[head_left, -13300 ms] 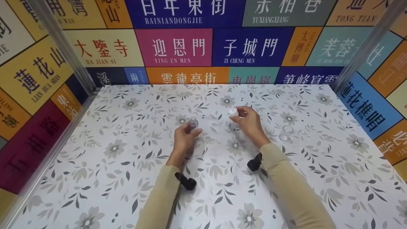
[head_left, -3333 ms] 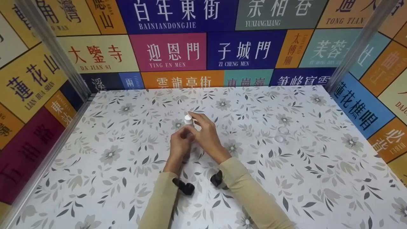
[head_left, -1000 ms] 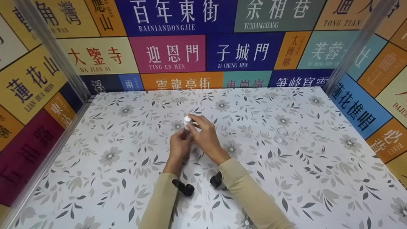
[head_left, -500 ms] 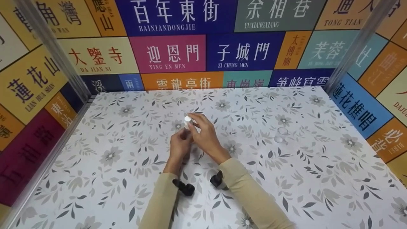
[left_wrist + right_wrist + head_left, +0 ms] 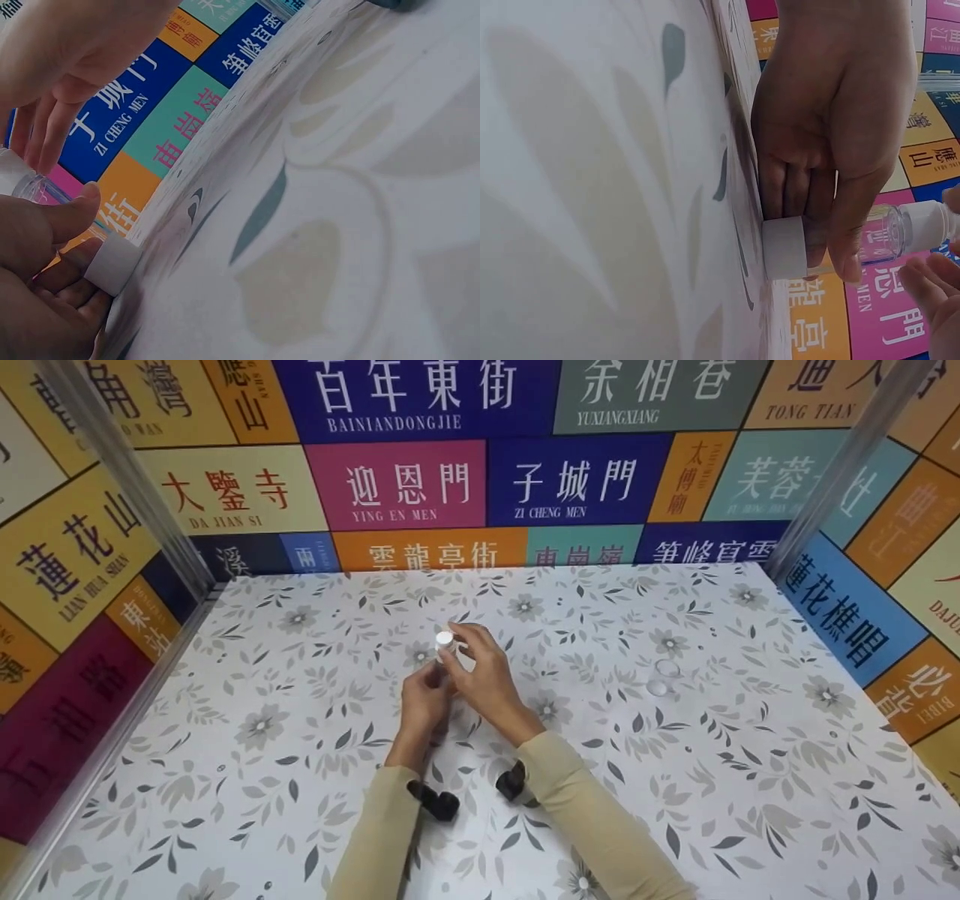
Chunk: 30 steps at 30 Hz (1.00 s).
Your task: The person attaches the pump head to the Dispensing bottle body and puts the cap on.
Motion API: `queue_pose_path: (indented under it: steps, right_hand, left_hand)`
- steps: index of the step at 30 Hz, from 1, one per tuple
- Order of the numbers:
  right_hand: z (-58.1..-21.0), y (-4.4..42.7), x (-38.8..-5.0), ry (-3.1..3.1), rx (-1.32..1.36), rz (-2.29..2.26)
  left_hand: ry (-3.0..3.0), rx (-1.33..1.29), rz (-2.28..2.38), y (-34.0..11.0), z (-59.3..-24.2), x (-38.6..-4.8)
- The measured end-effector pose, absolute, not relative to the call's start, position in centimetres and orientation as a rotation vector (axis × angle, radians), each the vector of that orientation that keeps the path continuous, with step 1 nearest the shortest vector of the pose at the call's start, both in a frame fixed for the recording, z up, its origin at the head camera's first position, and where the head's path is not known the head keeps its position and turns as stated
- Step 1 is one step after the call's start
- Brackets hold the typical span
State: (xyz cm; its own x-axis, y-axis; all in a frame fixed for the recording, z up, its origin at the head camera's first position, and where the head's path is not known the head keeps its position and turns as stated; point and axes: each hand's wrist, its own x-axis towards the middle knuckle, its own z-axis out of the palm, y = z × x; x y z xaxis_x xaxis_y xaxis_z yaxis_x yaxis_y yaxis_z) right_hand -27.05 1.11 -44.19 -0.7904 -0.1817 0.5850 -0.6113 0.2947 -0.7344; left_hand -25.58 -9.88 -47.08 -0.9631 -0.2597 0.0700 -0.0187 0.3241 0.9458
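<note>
A small clear bottle (image 5: pixel 877 234) stands upright on the table, with a white base (image 5: pixel 786 247) at its foot. My left hand (image 5: pixel 426 696) grips its body low down, as the left wrist view also shows with the curled fingers (image 5: pixel 56 289). On top of the bottle's neck sits a white cap (image 5: pixel 445 640). Thumb and fingertips of my right hand (image 5: pixel 484 671) pinch that cap from the right. In the head view the hands cover most of the clear body. A clear, hollow cover (image 5: pixel 664 678) lies on its side to the right of both hands.
White cloth with grey flowers and leaves covers the table (image 5: pixel 300 810). Coloured panels with lettering form the back wall (image 5: pixel 397 484) and the sides. Transparent posts stand at the rear corners. A black wrist camera (image 5: pixel 435 801) sits on each sleeve.
The white cap, held apart in my right hand 13.3 seconds ago, now sits on the bottle. Over the last second the right fingers shift slightly on the cap; the left hand stays put.
</note>
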Motion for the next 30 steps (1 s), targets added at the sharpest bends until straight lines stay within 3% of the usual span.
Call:
queue_pose_path:
  steps: [30]
  right_hand:
    - [-43.63, 1.66, -27.01, -2.23, 0.831, 1.496]
  left_hand:
    - [-2.39, 0.285, -1.724, -9.86, -46.96, -25.36]
